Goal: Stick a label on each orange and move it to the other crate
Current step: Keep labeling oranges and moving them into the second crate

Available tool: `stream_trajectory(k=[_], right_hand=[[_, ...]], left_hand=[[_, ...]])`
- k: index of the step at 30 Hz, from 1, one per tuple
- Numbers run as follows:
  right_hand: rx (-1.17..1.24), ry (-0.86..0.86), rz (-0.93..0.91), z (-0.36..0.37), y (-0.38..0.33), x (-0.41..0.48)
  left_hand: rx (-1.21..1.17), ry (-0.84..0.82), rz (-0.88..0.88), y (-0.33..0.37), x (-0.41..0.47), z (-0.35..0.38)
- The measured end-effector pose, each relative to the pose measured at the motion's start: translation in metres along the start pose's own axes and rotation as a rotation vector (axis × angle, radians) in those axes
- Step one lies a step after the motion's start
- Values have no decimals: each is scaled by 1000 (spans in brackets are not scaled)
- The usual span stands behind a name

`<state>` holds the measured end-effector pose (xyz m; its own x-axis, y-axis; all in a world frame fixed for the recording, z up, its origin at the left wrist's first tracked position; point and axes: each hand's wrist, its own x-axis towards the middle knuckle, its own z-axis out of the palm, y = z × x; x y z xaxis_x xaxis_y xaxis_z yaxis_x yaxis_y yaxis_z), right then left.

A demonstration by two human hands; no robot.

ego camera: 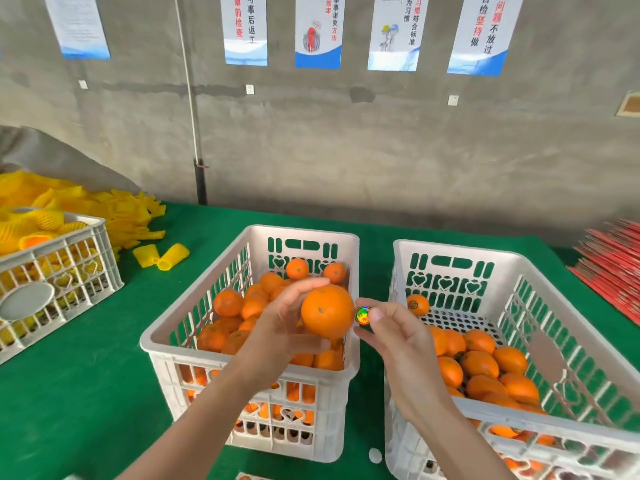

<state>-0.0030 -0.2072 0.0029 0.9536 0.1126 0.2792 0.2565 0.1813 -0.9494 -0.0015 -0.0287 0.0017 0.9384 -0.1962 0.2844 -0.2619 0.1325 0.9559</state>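
Observation:
My left hand (280, 323) grips an orange (327, 311) above the right rim of the middle white crate (242, 344), which holds several oranges. My right hand (391, 334) pinches a small round shiny label (362, 316) at its fingertips, right beside the held orange; I cannot tell whether the label touches the orange. To the right stands a second white crate (585, 424) with several oranges lying in its near half.
A third white crate (86, 271) with yellow foam nets stands at the left, with more nets piled behind it and two loose ones (161, 255) on the green table (86, 393). Red sheets (613, 268) are stacked at the far right. A concrete wall with posters rises behind.

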Motion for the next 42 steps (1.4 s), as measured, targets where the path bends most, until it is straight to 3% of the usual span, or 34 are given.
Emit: stream_trajectory(k=[6,9,12,16,18,23,26,32,42], right_hand=[[113,30,-36,-7,-10,-13],[-72,-37,-70,-5,-7,-17],[-262,-123,-138,-13,-9,-13],[-295,-391,-33,-36,-31,0],[-272,-436,-15,-39,-38,-1],[-190,-49,-31,-33,-30,-17],[-208,-68,48,-22,-28,-30],[-263,-62,27,-16,-27,-35],[-508,149,-309,-8,-5,-44]], left_hand=[[-489,-17,-265,0,-9,23],[-659,-23,-305,-3,-14,38],[-603,-68,-404,-3,-19,45],[-590,-119,-489,5,-22,47],[-636,-78,-451,6,-23,50],[-823,91,-336,7,-24,59],[-782,115,-320,8,-24,66],[-718,117,-302,7,-28,75],[-605,99,-274,4,-29,85]])
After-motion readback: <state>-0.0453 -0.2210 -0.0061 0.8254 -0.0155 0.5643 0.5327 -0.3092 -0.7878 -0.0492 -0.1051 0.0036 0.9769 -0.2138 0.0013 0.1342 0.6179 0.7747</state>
